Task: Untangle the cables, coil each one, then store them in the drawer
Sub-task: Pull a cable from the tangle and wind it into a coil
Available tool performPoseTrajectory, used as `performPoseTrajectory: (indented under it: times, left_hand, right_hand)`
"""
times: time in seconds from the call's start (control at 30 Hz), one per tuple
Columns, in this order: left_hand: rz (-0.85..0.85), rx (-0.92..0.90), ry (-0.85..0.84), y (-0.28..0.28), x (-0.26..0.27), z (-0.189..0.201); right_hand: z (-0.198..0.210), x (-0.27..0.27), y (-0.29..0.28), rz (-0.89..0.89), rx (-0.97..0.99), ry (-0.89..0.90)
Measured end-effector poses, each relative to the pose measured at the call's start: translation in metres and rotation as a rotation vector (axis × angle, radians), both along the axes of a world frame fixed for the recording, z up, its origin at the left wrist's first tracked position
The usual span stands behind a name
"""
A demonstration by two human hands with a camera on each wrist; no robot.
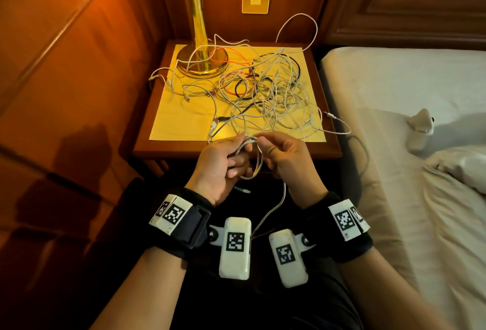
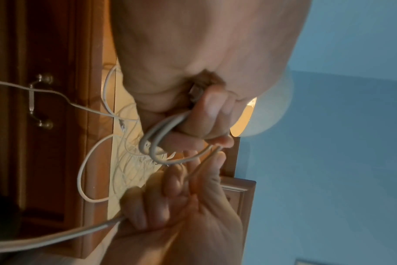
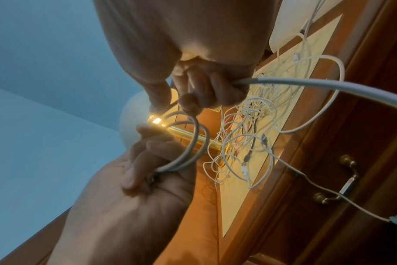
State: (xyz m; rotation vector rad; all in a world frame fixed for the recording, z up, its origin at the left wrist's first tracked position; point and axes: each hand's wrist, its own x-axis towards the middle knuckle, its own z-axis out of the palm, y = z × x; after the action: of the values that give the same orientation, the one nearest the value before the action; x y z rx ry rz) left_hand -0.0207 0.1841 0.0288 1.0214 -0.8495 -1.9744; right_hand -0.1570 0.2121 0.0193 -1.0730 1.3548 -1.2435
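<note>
A tangle of white, black and orange cables (image 1: 263, 87) lies on the nightstand (image 1: 163, 148). Just in front of its near edge, both hands hold one grey-white cable wound into small loops (image 1: 253, 157). My left hand (image 1: 236, 153) grips the loops (image 2: 156, 138) with curled fingers. My right hand (image 1: 268, 148) pinches the same cable (image 3: 329, 86) at the top of the coil, and its free tail hangs down between my wrists (image 1: 276, 206). The drawer front with its brass handle (image 3: 342, 181) is closed below the top.
A brass lamp (image 1: 200, 40) stands at the back left of the nightstand on a yellow mat (image 1: 184, 119). The bed (image 1: 394, 92) lies to the right with a small white object (image 1: 420, 129) on it. Wood panelling runs along the left.
</note>
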Motion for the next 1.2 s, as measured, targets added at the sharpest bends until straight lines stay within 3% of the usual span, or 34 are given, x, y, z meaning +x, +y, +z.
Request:
performPoseTrajectory:
  times: [0.13,0.4,0.47,0.6,0.73,0.9,1.03,1.13,1.2]
  left_hand:
    - [-0.065,0.056,-0.017,-0.003,-0.001,0.005]
    - [-0.057,-0.021,-0.285,-0.004,0.009,0.006]
    - [0.035,-0.027,-0.235,-0.003,0.012,0.005]
    - [0.281,0.032,0.027,-0.006,0.026,0.006]
    - [0.419,-0.034,0.113,-0.011,0.04,0.005]
    - [0.48,-0.078,0.151,-0.01,0.033,0.006]
    - [0.501,-0.14,0.056,-0.012,0.023,0.01]
    - [0.45,-0.259,-0.085,-0.012,0.018,0.009]
    - [0.38,-0.331,-0.186,-0.011,0.016,0.007]
  right_hand:
    - [0.003,0.004,-0.001,0.052,0.052,0.015]
    - [-0.003,0.005,-0.001,0.097,0.099,-0.001]
    - [-0.006,0.001,-0.001,0.1,0.1,-0.05]
    - [-0.015,-0.019,0.004,0.07,0.111,-0.118]
    - [-0.025,-0.036,0.011,-0.008,0.135,-0.133]
    - [-0.039,-0.032,0.017,-0.063,0.186,-0.046]
    - [-0.043,-0.027,0.013,-0.106,0.213,0.102]
    - [-0.031,-0.02,0.014,0.005,0.161,0.309]
    - [-0.019,-0.013,0.018,0.13,0.108,0.339]
